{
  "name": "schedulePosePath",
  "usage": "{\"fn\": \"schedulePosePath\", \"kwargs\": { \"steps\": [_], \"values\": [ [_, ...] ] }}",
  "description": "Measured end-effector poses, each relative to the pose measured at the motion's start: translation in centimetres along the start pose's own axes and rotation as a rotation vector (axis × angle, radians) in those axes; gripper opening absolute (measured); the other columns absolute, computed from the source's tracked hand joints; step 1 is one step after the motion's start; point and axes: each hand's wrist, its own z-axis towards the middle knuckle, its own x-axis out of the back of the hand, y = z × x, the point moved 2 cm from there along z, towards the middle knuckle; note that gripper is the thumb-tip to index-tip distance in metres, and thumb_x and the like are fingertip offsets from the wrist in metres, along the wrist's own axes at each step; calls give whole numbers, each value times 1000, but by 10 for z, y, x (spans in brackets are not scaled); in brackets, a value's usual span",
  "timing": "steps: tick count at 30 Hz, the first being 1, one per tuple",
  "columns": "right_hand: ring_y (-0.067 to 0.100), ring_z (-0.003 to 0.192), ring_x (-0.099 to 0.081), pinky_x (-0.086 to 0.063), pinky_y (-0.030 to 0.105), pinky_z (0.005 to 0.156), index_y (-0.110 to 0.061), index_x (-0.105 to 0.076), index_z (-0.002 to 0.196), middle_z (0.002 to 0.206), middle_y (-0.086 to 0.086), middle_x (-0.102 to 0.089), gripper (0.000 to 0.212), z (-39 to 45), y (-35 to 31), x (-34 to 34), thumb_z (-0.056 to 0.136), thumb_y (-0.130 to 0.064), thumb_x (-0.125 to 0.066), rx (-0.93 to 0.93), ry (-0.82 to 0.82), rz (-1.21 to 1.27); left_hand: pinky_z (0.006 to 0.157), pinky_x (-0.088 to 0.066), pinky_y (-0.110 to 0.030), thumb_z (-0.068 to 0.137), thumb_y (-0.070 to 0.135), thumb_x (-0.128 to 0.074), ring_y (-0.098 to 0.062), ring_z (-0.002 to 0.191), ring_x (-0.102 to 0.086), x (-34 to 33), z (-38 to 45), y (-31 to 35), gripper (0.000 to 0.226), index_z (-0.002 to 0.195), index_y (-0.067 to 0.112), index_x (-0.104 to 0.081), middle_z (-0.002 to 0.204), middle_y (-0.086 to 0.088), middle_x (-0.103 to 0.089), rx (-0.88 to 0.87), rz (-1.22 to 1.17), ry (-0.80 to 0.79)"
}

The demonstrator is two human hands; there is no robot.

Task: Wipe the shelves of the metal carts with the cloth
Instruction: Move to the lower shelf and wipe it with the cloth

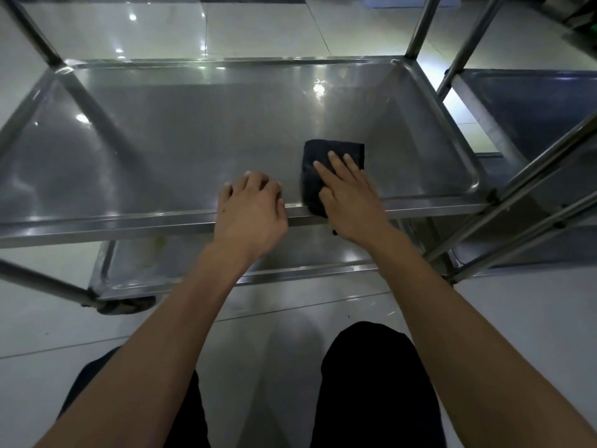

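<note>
Dark cloth (326, 163) was pressed flat by the right hand (350, 198), fingers straight, on the cart's upper shelf (181, 140) nr its front-right corner; front rim was gripped by the left hand (250, 210), fingers curled over it. A 2nd cart (529, 118) stood just beside, at right

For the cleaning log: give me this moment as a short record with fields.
shelf being wiped: metal cart shelf
cloth: dark cloth, folded, near the front edge, right part of the shelf
right hand: fingers flat, pressing the cloth
left hand: fingers curled over the shelf's front rim
lower shelf: yellowish stain near its left end
second cart: to the right
</note>
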Motion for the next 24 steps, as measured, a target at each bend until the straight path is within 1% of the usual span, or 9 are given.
{"fn": "schedulePosePath", "kwargs": {
  "steps": [3,6,8,10,14,16,19,22,24],
  "values": [
    [28,154,-6,-15,48,123,-23,-26,157,167,6,-12,55,-12,42,14,103,-32,-23,-68,14,-10,110,-35,-51,96,32,-49,-36,125,-51,-2,0,2,32,119,17,-66,130,-6,-57,17,-2,-2],
    [34,152,-14,-16,46,123,-18,-32,155,164,12,-19,62,-30,98,35,97,-34,-18,-193,74,-21,108,-38,-53,96,30,-49,-37,123,-52,-2,-1,3,33,120,16,-66,128,-7,-58,10,-3,13],
    [36,151,-15,-17,47,123,-15,-32,155,164,15,-21,55,-42,136,49,102,-28,-23,-289,86,-60,106,-40,-53,95,29,-50,-37,118,-54,-4,0,2,33,119,14,-67,126,-9,-59,-1,-9,32],
    [35,152,-13,-17,50,122,-16,-29,156,165,14,-19,51,-50,161,60,106,-22,-27,-353,69,-93,101,-44,-55,93,29,-48,-39,110,-57,-4,0,3,34,116,13,-68,123,-11,-61,-16,-1,50],
    [34,152,-11,-17,50,122,-16,-27,157,165,12,-16,51,-48,165,64,106,-23,-27,-345,49,-120,89,-48,-52,89,35,-42,-40,102,-59,0,-1,6,41,110,13,-70,117,-11,-63,-47,19,79],
    [32,153,-10,-17,51,122,-19,-28,157,166,9,-15,52,-47,164,63,105,-25,-27,-362,47,-111,87,-48,-51,90,34,-49,-39,104,-58,4,3,6,35,109,14,-70,117,-10,-64,-51,32,63],
    [31,153,-8,-15,54,121,-22,-28,156,167,6,-14,53,-42,164,60,104,-27,-27,-369,37,-101,88,-46,-49,89,32,-60,-38,108,-56,14,17,-1,26,110,20,-71,119,-9,-64,-52,69,24],
    [32,153,-4,-11,55,122,-25,-23,157,167,4,-9,54,-23,151,54,104,-29,-25,-357,-9,-85,91,-44,-48,89,41,-60,-37,113,-54,22,32,-11,32,115,23,-68,124,-8,-62,-22,91,-7],
    [31,153,-1,-9,53,123,-28,-20,158,168,3,-5,55,-1,129,43,103,-31,-23,-307,-47,-58,92,-46,-48,90,46,-59,-37,113,-54,22,34,-17,34,114,25,-67,124,-7,-62,8,80,-45]
  ]
}}
